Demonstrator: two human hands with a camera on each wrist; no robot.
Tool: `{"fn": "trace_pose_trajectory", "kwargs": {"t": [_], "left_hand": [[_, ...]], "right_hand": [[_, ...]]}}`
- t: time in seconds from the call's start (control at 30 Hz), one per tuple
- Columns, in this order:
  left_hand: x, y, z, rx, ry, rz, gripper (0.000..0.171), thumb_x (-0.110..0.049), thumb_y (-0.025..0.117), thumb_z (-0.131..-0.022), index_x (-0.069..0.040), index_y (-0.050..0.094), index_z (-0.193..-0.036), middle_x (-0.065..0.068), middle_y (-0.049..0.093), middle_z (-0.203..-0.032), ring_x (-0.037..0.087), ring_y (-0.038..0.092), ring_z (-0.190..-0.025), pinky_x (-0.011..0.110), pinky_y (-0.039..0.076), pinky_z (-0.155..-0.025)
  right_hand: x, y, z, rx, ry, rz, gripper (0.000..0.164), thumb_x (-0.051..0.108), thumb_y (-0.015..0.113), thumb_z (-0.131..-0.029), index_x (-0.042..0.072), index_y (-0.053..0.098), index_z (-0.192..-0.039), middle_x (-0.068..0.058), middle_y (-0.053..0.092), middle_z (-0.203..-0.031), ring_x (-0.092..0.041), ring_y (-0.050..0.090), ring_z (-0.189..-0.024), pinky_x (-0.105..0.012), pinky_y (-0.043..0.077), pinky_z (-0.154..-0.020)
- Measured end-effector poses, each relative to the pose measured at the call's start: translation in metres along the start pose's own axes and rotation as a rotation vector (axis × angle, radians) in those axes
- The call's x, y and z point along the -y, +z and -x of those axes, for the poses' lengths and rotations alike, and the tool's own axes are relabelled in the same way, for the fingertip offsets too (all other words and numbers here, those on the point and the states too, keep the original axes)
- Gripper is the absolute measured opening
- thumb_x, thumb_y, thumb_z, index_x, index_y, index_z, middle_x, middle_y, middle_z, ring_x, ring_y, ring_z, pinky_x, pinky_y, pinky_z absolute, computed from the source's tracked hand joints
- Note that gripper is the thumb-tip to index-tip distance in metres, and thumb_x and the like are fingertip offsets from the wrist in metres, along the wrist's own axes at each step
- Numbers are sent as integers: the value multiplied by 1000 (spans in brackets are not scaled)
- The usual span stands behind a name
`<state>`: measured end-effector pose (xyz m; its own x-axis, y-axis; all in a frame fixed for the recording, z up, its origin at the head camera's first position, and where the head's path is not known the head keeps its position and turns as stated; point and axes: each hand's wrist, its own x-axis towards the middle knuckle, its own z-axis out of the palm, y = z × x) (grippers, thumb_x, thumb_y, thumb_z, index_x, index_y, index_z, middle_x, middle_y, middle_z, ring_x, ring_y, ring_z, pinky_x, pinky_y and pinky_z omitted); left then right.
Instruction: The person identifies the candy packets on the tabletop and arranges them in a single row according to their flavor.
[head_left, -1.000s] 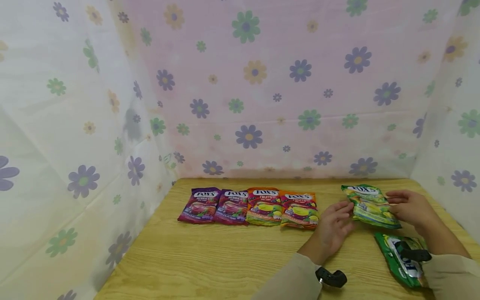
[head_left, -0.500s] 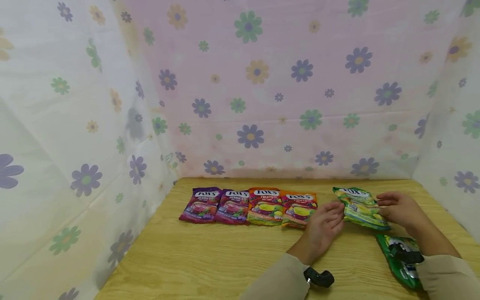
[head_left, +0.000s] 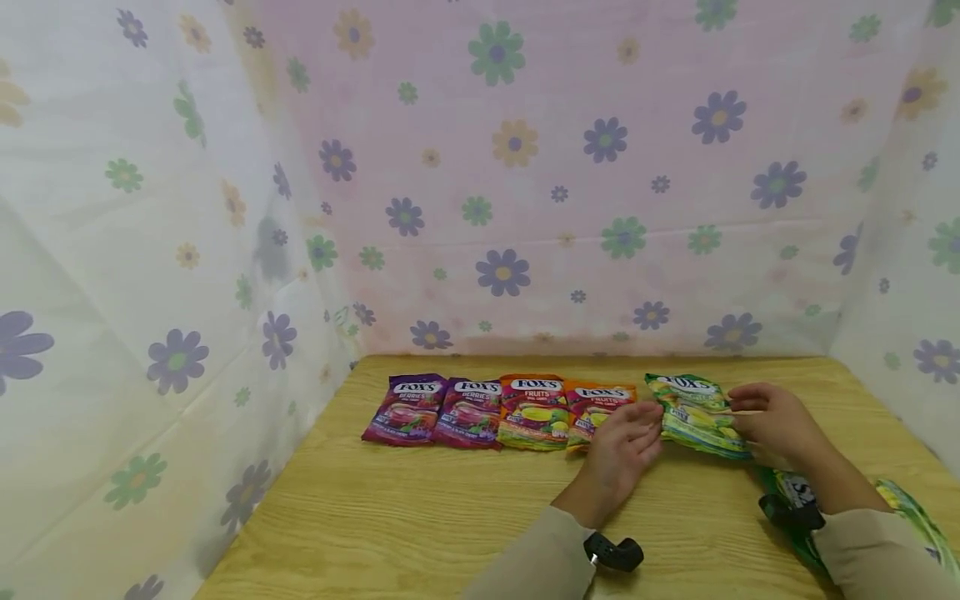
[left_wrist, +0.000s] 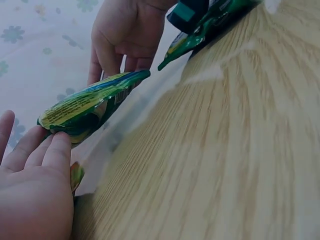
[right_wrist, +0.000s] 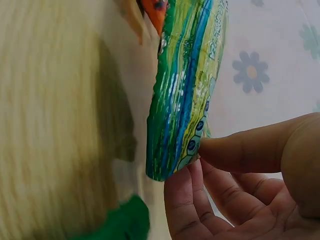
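Note:
A green-and-yellow Fox's candy bag (head_left: 697,417) is between my two hands, just right of the row of other candy bags. My right hand (head_left: 780,425) pinches its right edge, thumb on one face and fingers on the other, as the right wrist view shows. With fingers fairly straight, my left hand (head_left: 618,458) touches the bag's left edge. In the left wrist view the bag (left_wrist: 90,102) appears tilted and raised off the wood. Part of an orange Fruits bag (head_left: 592,404) is covered by my left hand.
Left of it stand another orange Fruits bag (head_left: 532,417) and two purple Berries bags (head_left: 468,417) in line. A green bag (head_left: 797,492) lies beneath my right wrist, another (head_left: 915,517) beyond the sleeve. Flowered cloth (head_left: 502,192) surrounds the wooden table (head_left: 420,517).
Both hands have moved left with the green-and-yellow bag, bringing it close to the right-hand orange bag. Another green bag has come into sight beside my right sleeve.

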<state>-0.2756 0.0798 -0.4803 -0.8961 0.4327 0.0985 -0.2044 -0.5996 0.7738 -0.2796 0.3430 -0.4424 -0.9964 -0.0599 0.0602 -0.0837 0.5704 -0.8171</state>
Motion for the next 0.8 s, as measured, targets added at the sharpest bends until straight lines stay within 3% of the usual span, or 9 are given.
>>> {"fn": "trace_pose_trajectory", "kwargs": {"t": [0.27, 0.43, 0.6, 0.8], "left_hand": [[-12, -16, 7, 25, -1, -24, 50, -11, 51, -100, 3, 47, -148, 23, 48, -154, 45, 32, -152, 60, 25, -124], [-16, -22, 11, 35, -11, -37, 52, -10, 50, -101, 4, 43, -150, 25, 45, -156, 45, 29, -153, 59, 23, -125], [-18, -20, 14, -24, -2, -61, 48, -7, 53, -97, 3, 51, -144, 24, 46, -154, 43, 32, -152, 58, 25, -125], [-19, -12, 19, -61, 0, -209, 40, -4, 56, -98, 3, 59, -137, 20, 46, -156, 35, 39, -150, 54, 34, -121]], "right_hand": [[6, 16, -2, 5, 1, -3, 46, 5, 63, -99, -14, 47, -138, -40, 55, -135, -14, 67, -94, -29, 60, -69], [7, 23, -3, -5, -11, 12, 44, 5, 63, -99, -14, 49, -137, -39, 58, -133, -20, 68, -96, -28, 59, -67], [8, 27, -4, 22, -19, 1, 49, 8, 63, -100, -13, 47, -142, -39, 56, -136, -33, 70, -105, -28, 61, -71], [7, 29, -5, 97, -7, 32, 63, 17, 66, -100, -13, 42, -149, -42, 47, -146, -45, 64, -119, -34, 63, -79]]}}
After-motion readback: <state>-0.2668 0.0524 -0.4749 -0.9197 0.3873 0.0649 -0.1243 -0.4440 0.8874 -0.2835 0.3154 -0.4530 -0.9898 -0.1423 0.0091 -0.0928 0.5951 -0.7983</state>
